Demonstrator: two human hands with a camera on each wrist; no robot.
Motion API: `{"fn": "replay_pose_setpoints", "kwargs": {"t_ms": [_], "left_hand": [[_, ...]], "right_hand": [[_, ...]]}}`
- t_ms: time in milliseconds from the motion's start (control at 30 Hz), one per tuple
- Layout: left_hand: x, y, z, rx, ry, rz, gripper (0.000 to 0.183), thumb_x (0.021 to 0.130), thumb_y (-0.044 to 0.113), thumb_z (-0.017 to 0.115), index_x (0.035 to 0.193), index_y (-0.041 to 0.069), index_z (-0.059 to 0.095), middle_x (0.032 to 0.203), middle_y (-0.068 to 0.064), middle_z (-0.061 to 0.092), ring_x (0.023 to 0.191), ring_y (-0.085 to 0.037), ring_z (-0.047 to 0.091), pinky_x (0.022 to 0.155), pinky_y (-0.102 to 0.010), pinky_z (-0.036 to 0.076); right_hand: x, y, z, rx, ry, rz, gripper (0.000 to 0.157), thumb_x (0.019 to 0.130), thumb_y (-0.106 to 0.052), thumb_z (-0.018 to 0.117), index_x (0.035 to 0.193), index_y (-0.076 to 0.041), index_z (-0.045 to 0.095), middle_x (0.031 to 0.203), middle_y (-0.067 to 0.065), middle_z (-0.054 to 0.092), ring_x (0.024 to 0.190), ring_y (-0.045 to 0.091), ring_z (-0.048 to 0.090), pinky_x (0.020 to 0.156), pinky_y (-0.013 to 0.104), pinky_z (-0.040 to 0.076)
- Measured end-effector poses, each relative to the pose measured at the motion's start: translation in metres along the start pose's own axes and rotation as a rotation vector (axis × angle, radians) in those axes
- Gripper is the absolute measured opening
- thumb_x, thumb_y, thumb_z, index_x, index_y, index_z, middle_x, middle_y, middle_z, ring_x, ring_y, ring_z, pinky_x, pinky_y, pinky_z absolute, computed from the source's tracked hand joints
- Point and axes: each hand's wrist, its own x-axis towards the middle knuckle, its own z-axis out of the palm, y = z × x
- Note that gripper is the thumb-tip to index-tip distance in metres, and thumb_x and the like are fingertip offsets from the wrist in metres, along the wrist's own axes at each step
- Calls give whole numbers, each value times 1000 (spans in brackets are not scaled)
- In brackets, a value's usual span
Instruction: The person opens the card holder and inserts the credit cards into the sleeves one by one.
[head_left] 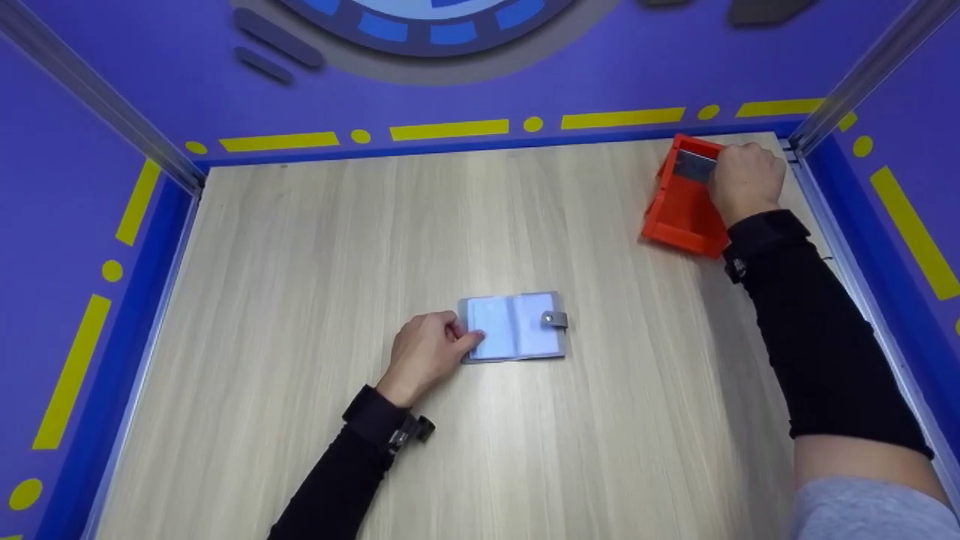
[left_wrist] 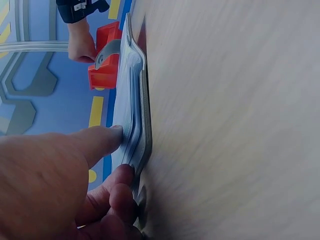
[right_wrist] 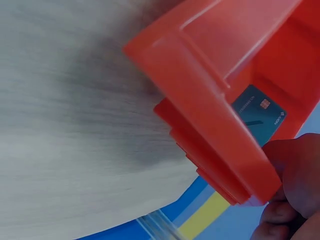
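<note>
I've got the left hand (head_left: 427, 349) pinching the open card holder (head_left: 516, 328) mid-tabletop (head_left: 315, 240) in its fingers (left_wrist: 123, 199), right hand (head_left: 748, 180) gripping the red plastic bin (head_left: 681, 238), chip card (right_wrist: 259, 116) inside, far right corner!

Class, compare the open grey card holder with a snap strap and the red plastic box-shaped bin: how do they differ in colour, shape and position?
Colour: the grey card holder shows pale bluish pages; the red plastic bin is red.
Shape: the card holder is thin and flat; the bin is deep, with raised walls.
Position: the card holder lies near mid-table; the bin is at the far right.
Shared: the left hand pinches the holder; the right hand grips the bin.
</note>
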Motion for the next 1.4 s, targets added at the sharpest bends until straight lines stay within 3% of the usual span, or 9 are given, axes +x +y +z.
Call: {"fn": "replay_pose_setpoints", "kwargs": {"t_ms": [433,933,1400], "left_hand": [[1,1,0,2,32,39,34,94,45,85,75,21,70,66,12,58,62,-8,53,60,-28,39],[0,0,-1,-4,23,35,32,95,44,85,78,21,71,69,11,60,64,-8,53,61,-28,38],[-2,0,-1,-9,21,40,34,96,45,85,76,22,70,68,11,58,63,-8,52,60,-28,38]], "right_hand": [[4,4,1,-9,74,-49,35,104,-6,51,124,19,67,120,43,69,110,60,68,100,72,56],[7,5,1,1,57,-53,36,103,-7,54,126,18,66,121,41,68,111,59,68,100,70,55],[12,11,-7,-59,-88,-108,42,105,-10,57,136,17,59,128,41,64,117,59,65,105,72,53]]}}
